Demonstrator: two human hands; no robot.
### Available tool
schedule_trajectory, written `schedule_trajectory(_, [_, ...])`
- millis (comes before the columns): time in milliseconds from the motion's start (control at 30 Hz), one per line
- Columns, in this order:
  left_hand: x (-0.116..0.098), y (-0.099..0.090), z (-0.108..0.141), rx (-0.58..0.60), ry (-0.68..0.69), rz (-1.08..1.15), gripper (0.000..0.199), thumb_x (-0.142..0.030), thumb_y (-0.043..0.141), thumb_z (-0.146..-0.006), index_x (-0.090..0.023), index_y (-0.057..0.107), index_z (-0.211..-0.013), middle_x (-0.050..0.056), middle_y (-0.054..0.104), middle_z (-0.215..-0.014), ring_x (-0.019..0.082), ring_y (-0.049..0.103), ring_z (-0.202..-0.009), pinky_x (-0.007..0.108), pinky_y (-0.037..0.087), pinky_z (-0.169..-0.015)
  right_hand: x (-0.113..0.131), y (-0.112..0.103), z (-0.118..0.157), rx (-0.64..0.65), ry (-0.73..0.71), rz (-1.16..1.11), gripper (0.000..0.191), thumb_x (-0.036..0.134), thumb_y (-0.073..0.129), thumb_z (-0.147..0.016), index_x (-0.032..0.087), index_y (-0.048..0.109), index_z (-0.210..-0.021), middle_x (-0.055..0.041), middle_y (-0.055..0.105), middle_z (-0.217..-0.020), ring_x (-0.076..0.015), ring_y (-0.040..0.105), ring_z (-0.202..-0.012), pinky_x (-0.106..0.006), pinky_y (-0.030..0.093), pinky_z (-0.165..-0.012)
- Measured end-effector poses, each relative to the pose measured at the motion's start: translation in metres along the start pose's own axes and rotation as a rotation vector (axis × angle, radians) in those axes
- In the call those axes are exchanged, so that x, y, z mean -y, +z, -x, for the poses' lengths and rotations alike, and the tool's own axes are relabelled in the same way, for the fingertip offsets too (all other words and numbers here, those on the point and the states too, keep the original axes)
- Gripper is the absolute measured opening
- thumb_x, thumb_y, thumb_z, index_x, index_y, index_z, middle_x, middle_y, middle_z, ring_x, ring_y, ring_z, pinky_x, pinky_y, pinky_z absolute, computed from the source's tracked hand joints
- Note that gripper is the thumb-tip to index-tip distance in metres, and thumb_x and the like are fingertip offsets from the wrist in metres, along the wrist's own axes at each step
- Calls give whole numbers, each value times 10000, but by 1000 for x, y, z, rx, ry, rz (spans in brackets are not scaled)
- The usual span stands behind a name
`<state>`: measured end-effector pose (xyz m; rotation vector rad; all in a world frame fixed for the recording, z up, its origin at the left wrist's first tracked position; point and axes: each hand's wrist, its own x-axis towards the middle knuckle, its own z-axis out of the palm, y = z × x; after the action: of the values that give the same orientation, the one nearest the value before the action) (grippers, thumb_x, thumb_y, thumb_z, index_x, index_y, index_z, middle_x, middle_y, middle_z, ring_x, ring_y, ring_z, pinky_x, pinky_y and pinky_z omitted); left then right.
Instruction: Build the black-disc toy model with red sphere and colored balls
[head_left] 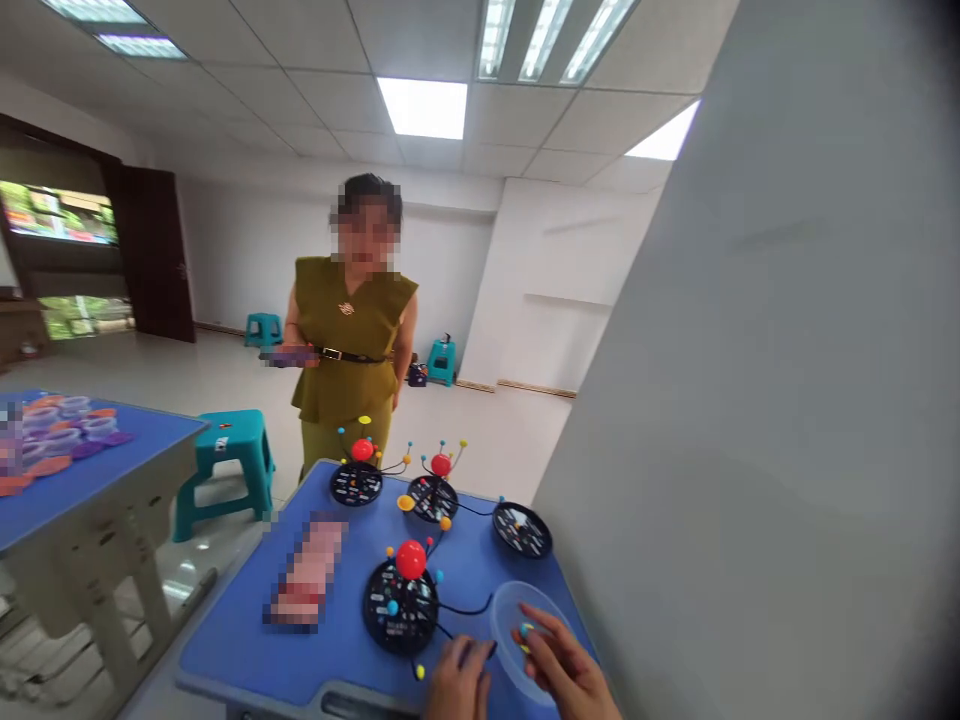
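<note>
Hands [568,668] curl forward at the clear tub [516,600].

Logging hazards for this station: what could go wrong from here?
The small blue ball by the right hand could roll off the desk.
The left hand, close to thin black arms on the nearest solar-system model, might bend one.
The clear plastic bowl sits near the desk's right edge; a bump could tip it.

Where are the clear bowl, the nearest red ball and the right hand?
Clear bowl [503,640]: head view, on its left wall.
Nearest red ball [411,560]: head view, middle of its visible surface.
Right hand [564,664]: head view, middle of the hand.
</note>
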<state>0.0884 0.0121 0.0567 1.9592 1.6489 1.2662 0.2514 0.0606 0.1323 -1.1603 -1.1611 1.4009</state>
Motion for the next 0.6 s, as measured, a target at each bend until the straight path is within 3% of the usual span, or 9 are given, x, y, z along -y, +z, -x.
schedule_trajectory(100, [-7,16,-1,9,23,60,249,-186,433,-944,-215,671,-1013,74,705,-962,205,674,-899,334,535,-786,-2,8,10,-41,48,-118,378,477,855,-558,230,765,-831,-12,696,-708,-137,541,-559,-264,433,-569])
schedule_trajectory(267, [0,11,5,-31,28,104,310,-220,365,-975,-239,659,-876,41,719,-868,176,690,-796,273,508,-689,-14,13,20,-23,97,-193,361,446,876,-542,208,773,-793,-16,691,-704,-127,541,-559,-248,419,-557])
schedule_trajectory(400, [0,9,8,27,55,83,314,-232,350,-983,-245,637,-856,17,705,-789,156,688,-732,234,485,-633,-23,19,23,-9,141,-226,372,408,894,-527,221,775,-825,13,670,-657,-109,522,-543,-221,400,-536])
schedule_trajectory(600, [0,9,8,19,52,82,298,-232,369,-977,-246,640,-854,21,718,-831,156,696,-767,225,493,-653,-31,23,27,-43,171,-256,330,412,879,-555,208,742,-776,15,668,-665,-103,507,-499,-216,390,-500])
